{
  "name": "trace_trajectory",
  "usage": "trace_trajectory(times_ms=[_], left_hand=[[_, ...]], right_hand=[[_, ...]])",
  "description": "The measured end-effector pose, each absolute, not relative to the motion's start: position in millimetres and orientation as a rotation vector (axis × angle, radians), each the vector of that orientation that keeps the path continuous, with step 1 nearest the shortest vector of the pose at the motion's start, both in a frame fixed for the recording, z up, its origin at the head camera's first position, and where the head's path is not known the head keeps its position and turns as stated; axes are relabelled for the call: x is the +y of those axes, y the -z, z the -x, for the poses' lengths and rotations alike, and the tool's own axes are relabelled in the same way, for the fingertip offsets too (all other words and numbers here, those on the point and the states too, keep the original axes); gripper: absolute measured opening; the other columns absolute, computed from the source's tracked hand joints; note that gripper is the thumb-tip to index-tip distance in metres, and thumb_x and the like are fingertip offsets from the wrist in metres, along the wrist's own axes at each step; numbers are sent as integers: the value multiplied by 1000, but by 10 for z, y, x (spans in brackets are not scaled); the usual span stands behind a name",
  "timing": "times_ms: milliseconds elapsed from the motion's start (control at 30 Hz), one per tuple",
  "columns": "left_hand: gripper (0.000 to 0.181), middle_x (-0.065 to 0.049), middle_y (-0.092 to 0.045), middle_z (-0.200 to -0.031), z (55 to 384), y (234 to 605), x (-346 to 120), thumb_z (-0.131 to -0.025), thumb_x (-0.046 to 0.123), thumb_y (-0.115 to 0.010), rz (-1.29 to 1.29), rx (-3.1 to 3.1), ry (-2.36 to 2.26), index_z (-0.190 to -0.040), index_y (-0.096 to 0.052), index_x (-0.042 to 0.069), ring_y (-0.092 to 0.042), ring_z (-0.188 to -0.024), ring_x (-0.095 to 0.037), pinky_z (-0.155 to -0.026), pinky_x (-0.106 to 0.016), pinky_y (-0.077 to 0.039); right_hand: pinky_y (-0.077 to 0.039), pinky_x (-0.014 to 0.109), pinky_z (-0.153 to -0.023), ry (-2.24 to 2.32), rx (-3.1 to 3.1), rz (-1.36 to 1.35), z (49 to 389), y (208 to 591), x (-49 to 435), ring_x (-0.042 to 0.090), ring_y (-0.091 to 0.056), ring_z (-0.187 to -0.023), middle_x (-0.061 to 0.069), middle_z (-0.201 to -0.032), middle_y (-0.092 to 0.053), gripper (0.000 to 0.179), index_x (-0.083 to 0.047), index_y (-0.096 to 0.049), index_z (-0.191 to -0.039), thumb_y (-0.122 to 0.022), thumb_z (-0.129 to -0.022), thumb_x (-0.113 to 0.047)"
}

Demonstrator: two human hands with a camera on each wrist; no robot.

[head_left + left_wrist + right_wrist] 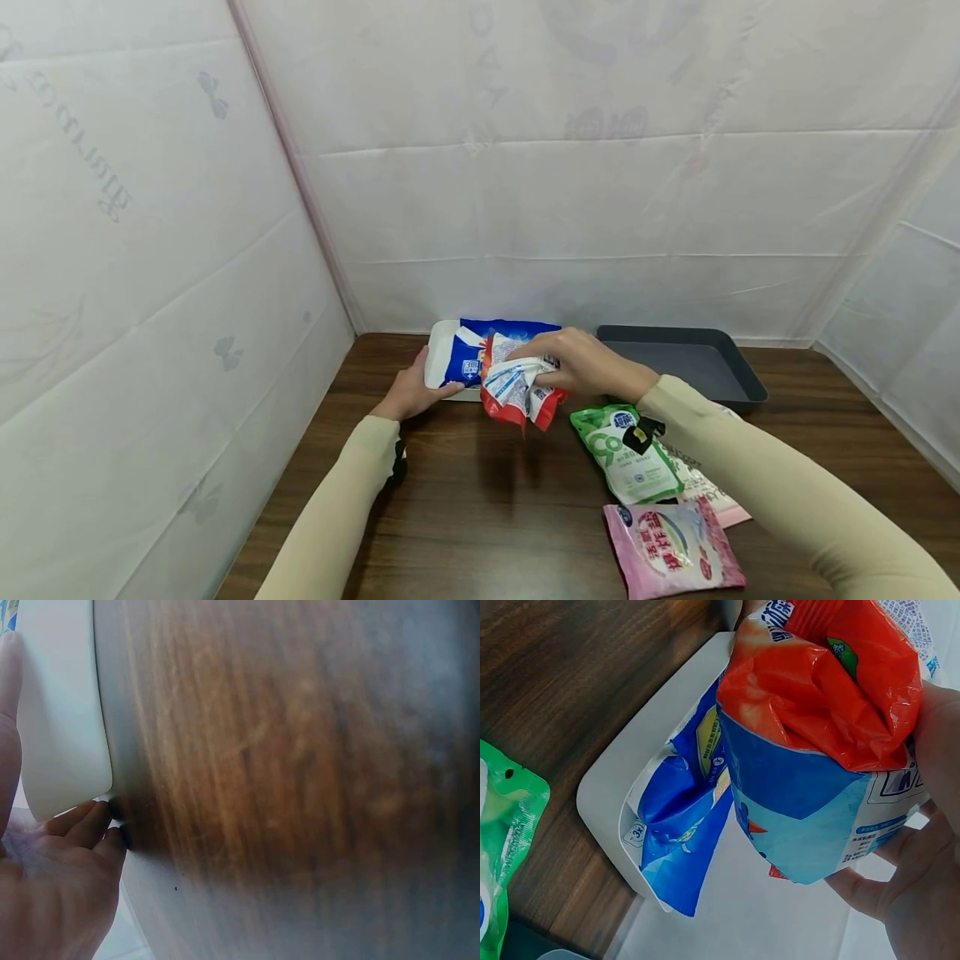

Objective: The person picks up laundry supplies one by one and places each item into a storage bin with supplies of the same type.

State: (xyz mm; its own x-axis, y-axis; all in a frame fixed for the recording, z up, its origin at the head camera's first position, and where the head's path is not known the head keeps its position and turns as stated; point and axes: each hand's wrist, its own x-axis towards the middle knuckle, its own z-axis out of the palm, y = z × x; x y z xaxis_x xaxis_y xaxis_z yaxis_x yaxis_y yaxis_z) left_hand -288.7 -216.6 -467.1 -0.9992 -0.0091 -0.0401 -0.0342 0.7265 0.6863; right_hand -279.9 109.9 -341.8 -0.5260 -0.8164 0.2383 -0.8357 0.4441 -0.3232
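Observation:
My left hand [412, 390] holds the left end of a white tray [438, 350], its thumb along the near side. In the left wrist view the fingers bend at the tray's corner. A blue plastic pouch [467, 354] lies in the tray. My right hand [581, 362] grips a crumpled red, white and blue plastic pouch [795, 810] over the tray and its near edge. The right wrist view shows that pouch's red end folded and creased, beside the blue pouch. The far part of the tray is hidden behind the held pouch.
Right of the tray, a dark grey tray [697, 362] stands at the back. A green pouch [626, 454] and a pink pouch [675, 550] lie on the wooden table [450, 517], with a pale pink pack [723, 500] partly under my right arm. White sheeting surrounds the table.

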Motion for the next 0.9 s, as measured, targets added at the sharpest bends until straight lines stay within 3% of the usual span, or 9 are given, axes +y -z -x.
trace_trajectory(times_ms=[400,900], left_hand=[[115,-23,-49,-150,2871,4647,-2139,-85,59,-78,53,2882,-1151,-165,-11,13,-53,-128,-41,-110,-64,-40],[117,-23,-46,-152,2860,4669,-2154,-83,62,-78,63,2864,-1166,-166,-10,14,-51,-130,-43,-111,-66,-38]], right_hand=[[-58,39,-91,-670,-2655,-1416,2902,3397,1053,21,-68,-110,4,-130,-71,44,-24,-69,-137,-76,-94,-21],[-60,35,-85,-726,-2595,-1389,3071,3452,1002,19,-70,-106,5,-130,-71,43,-21,-69,-137,-77,-95,-22]])
